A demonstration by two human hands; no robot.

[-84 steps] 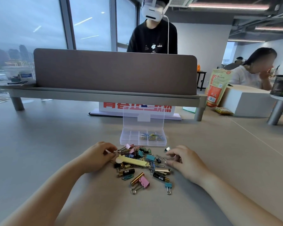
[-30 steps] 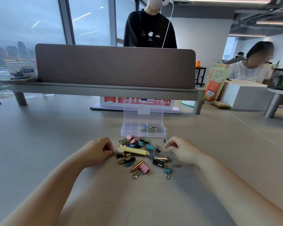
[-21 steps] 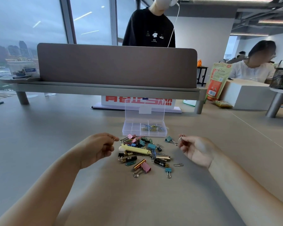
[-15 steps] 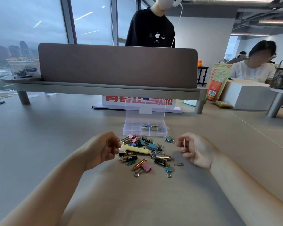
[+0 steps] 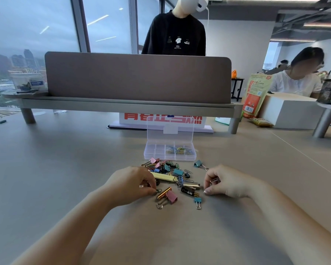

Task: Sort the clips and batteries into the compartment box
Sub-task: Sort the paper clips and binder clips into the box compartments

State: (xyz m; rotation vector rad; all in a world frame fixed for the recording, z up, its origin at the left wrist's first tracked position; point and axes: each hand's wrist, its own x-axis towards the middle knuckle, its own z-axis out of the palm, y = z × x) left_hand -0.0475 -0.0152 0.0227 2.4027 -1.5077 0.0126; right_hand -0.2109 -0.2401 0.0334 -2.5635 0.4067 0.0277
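Left hand [image 5: 130, 185]: lower centre of the frame, knuckles up and fingers curled. Thumb and fingertip pinch one end of a green paper clip [image 5: 158, 190] that lies on the table [image 5: 46, 169].
Right hand [image 5: 228, 182]: right of centre, fingers curled. A silver paper clip [image 5: 215, 180] is pinched under the thumb, and one fingertip points down at the table just beside a black battery [image 5: 188, 192].
Nearest pieces: between the hands, a small teal binder clip [image 5: 197, 200] lies apart from a pink binder clip [image 5: 172, 197], which touches a gold binder clip [image 5: 163, 192].
Middle of the heap: a long yellow clip [image 5: 162, 176] lies crosswise, its left end hidden behind the left hand. A flat gold clip [image 5: 192, 186] lies just above the battery.
Far part of the heap: mixed binder clips [image 5: 163, 166] in pink, teal, blue and black, tangled with paper clips. Whether more batteries lie among them cannot be told.
Stray teal binder clip [image 5: 198, 164]: apart from the heap, on its right, near the box's front corner.
Compartment box [image 5: 151, 152]: clear plastic, centre of the frame, just beyond the heap, with its lid [image 5: 170, 131] standing upright. Coloured paper clips [image 5: 178, 150] lie in its right-of-middle compartments.
Behind the box: a white sign [image 5: 161, 119] with red lettering under a brown desk divider [image 5: 138, 77].
Background: a standing person in a black sweatshirt [image 5: 176, 35] at top centre, and an orange bag [image 5: 255, 94] and a seated person in white [image 5: 296, 81] at the right.
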